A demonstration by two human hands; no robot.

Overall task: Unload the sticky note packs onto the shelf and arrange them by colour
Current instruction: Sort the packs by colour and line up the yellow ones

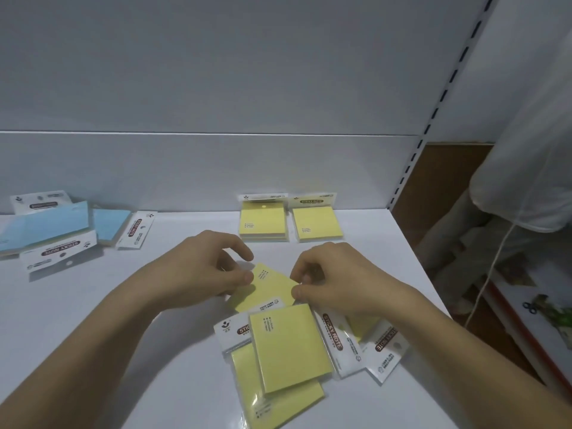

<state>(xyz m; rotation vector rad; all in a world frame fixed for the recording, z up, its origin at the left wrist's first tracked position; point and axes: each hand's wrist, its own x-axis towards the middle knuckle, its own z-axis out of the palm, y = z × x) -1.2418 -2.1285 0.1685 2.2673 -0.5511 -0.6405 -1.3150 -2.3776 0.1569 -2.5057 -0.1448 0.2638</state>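
A pale yellow square sticky note pack (269, 286) in glossy clear wrap lies tilted at the middle of the smooth white shelf (123, 305). The left hand (204, 267) pinches its left corner and the right hand (337, 283) pinches its right corner, both with fingers curled.

Just nearer, a loose pile of yellow packs (288, 345) overlaps at odd angles. Their white header cards read "STICKY NOTE" in a dark oval; the small print is too fine to read.

Farther back, a pair of yellow packs (317, 222) sits side by side against the flat grey-white back panel (216, 88). At far left, light blue packs (49, 227) with the same header lie stacked askew.

A slotted metal upright (433, 113) borders the shelf on the right. Beyond it stands a person in white cloth (526, 150).
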